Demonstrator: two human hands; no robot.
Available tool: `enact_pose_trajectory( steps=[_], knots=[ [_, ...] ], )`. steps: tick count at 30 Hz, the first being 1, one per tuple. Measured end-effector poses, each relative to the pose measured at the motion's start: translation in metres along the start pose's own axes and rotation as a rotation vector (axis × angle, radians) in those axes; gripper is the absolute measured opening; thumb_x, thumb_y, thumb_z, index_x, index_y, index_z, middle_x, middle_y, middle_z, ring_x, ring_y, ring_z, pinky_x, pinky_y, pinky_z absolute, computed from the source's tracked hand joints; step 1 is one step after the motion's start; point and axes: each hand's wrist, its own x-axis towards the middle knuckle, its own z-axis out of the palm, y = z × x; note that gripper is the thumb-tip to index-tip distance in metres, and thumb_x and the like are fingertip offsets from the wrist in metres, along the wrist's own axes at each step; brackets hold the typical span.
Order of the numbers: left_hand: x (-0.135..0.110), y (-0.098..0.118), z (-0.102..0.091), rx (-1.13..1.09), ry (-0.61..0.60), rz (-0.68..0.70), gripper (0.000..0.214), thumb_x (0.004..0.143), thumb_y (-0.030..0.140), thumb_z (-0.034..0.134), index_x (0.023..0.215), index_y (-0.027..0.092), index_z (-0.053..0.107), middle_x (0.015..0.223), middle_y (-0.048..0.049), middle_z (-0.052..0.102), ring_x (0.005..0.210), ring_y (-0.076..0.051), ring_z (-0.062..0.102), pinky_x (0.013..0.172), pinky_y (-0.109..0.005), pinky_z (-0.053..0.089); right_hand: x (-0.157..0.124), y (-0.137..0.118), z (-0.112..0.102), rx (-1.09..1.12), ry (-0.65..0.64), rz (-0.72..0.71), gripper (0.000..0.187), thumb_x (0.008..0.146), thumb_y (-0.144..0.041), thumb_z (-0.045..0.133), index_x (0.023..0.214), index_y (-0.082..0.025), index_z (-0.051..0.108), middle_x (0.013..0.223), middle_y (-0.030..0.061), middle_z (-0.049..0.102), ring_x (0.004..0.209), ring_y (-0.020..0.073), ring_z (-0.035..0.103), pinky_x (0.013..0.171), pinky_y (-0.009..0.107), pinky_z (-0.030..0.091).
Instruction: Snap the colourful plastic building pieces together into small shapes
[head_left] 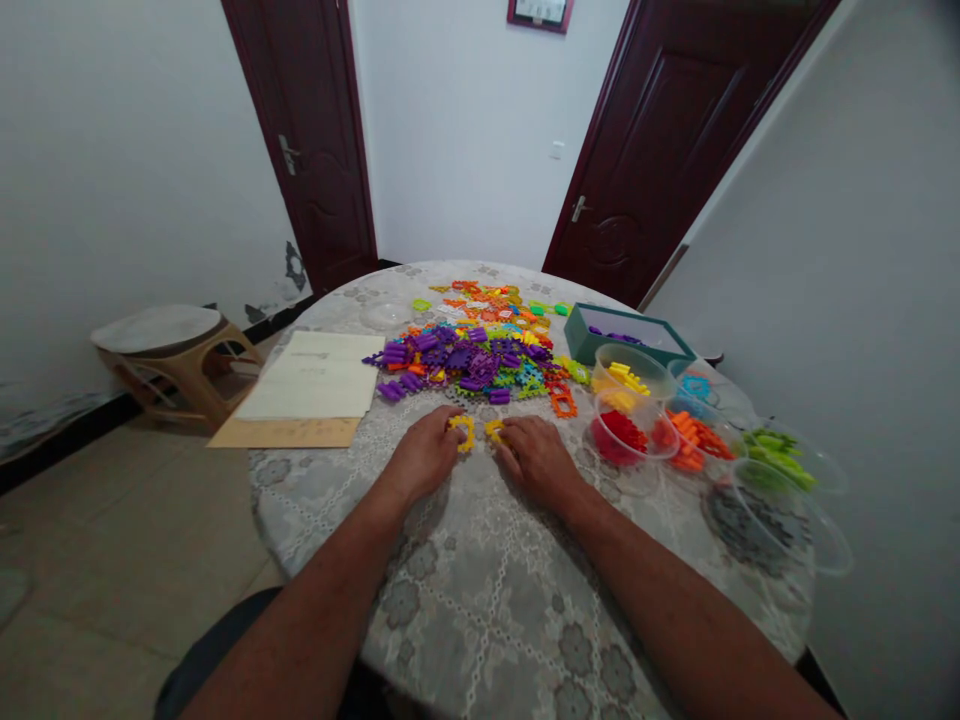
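Yellow piece (470, 434) in the left hand (431, 445), thumb and fingers pinching its edge, and over in the right hand (541, 458) a second yellow piece (493, 431), pinched too, fingers curled and partly hiding it! The two pieces face each other across a narrow gap, near the middle of the table (487, 600); whether they touch the cloth, I cannot tell.

Straight beyond the hands, a real barrier: the pile (480, 355), purple at the front, green and blue mixed in, orange and yellow toward the far side. Out left, well clear of the left hand, paper (311, 375) lies over a tan sheet (300, 432) that juts past the table edge.

And look at the right flank, crowded! The green box (581, 340) with purple bits inside, then the yellow tub (664, 375), and the red tub (609, 448) nearest the right hand. Behind and beside come orange, blue and green parts in tubs, with the grey tub (829, 545) tilted out by the table's right edge. Off the table, a stool (187, 395) stands left, and two dark doors (660, 150) rise beyond.
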Motion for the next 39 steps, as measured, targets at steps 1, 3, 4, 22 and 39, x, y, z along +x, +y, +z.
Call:
enact_pose_trajectory(
  steps=[1, 3, 4, 22, 39],
  knots=[
    [0.0, 0.0, 0.001, -0.043, 0.005, -0.021, 0.038, 0.089, 0.025, 0.063, 0.125, 0.021, 0.072, 0.115, -0.0121, 0.077, 0.108, -0.028, 0.071, 0.097, -0.043, 0.057, 0.001, 0.002, 0.0, -0.007, 0.015, 0.017, 0.025, 0.107, -0.031, 0.051, 0.113, -0.017, 0.071, 0.121, 0.0154, 0.073, 0.116, 0.0288, 0.062, 0.107, 0.046, 0.045],
    [0.0, 0.003, 0.005, -0.133, 0.011, -0.075, 0.039, 0.087, 0.024, 0.065, 0.124, 0.02, 0.072, 0.113, -0.0123, 0.077, 0.102, -0.027, 0.071, 0.089, -0.039, 0.06, 0.003, 0.005, 0.0, 0.015, 0.091, 0.072, 0.032, 0.11, -0.03, 0.041, 0.11, -0.017, 0.071, 0.11, 0.0149, 0.074, 0.107, 0.0281, 0.064, 0.103, 0.045, 0.047],
    [-0.001, 0.006, 0.008, -0.195, 0.008, -0.116, 0.039, 0.085, 0.023, 0.066, 0.124, 0.019, 0.072, 0.113, -0.0126, 0.076, 0.098, -0.025, 0.072, 0.084, -0.037, 0.06, 0.003, 0.007, 0.0, 0.052, 0.15, 0.1, 0.036, 0.11, -0.03, 0.037, 0.11, -0.017, 0.071, 0.108, 0.015, 0.074, 0.106, 0.0279, 0.064, 0.102, 0.045, 0.049],
    [-0.013, 0.029, 0.014, -0.861, -0.073, -0.321, 0.033, 0.084, 0.029, 0.075, 0.113, 0.014, 0.067, 0.103, -0.012, 0.075, 0.091, -0.019, 0.072, 0.08, -0.031, 0.06, -0.002, -0.007, 0.004, 0.233, 0.153, -0.263, 0.032, 0.109, -0.025, 0.047, 0.135, -0.024, 0.065, 0.137, 0.0146, 0.069, 0.127, 0.0258, 0.065, 0.111, 0.05, 0.054],
    [-0.015, 0.029, 0.019, -0.567, -0.139, -0.097, 0.045, 0.077, 0.024, 0.073, 0.122, 0.02, 0.072, 0.119, -0.0096, 0.078, 0.106, -0.025, 0.073, 0.091, -0.036, 0.058, -0.002, -0.015, 0.008, 1.088, 0.229, 0.299, 0.034, 0.094, -0.037, 0.068, 0.124, -0.022, 0.067, 0.108, 0.0055, 0.075, 0.089, 0.0189, 0.07, 0.074, 0.03, 0.058]
  ],
)
